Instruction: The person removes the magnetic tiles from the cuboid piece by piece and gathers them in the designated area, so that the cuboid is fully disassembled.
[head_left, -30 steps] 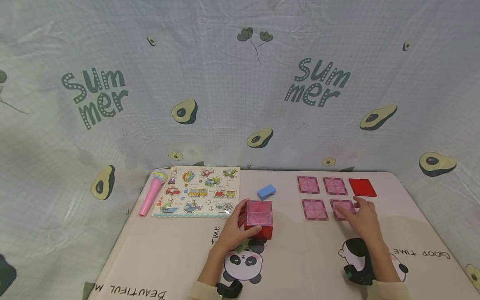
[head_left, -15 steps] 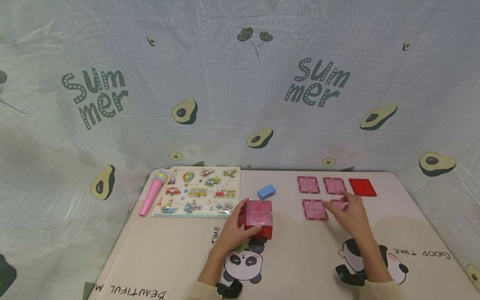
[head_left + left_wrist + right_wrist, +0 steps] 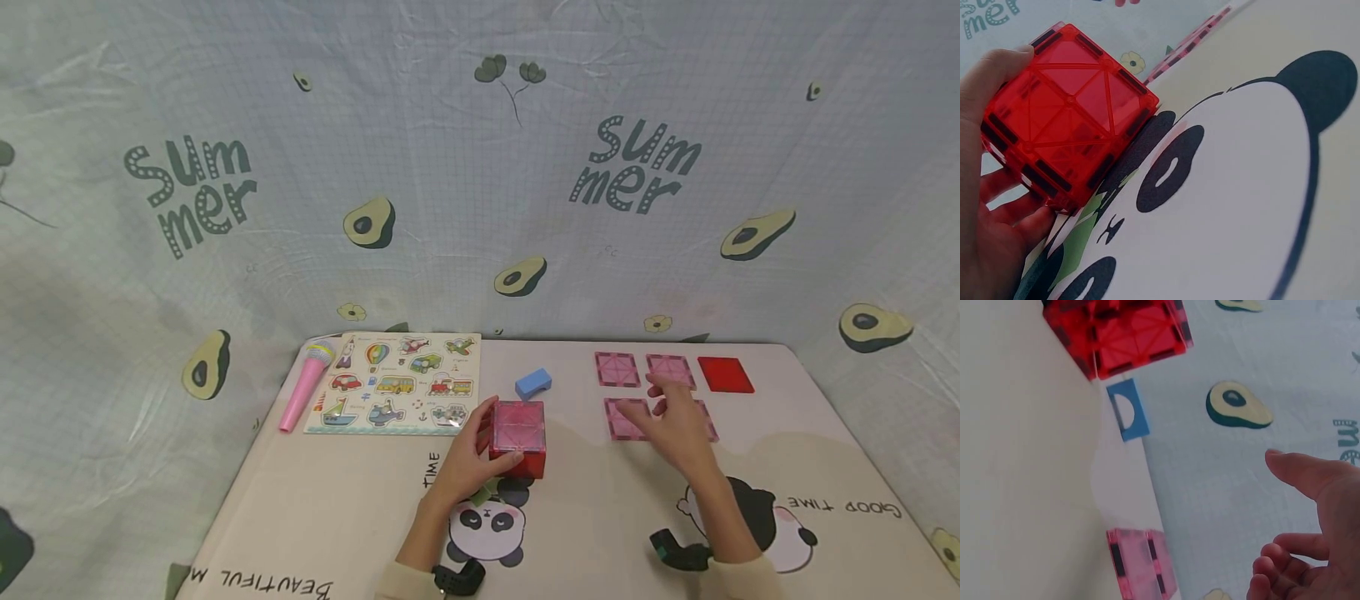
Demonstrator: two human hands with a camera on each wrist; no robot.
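Observation:
My left hand grips the side of a cube of magnetic tiles, its top pink and its front red. In the left wrist view, the thumb lies along the upper edge of the cube's red face, with fingers underneath. Over the pink square magnetic tiles at the right, my right hand hovers and partly covers some of them. Its thumb stands apart from the loosely bent fingers, and nothing is between them in the right wrist view, where the pink tiles lie lower left.
Behind the cube is a blue arch block. A red square tile lies at the far right. On the left are a vehicle picture board and a pink toy microphone. A printed curtain hangs behind the table.
My right hand has moved left across the pink tiles, uncovering the front right one's edge. The left hand and the cube have stayed in place.

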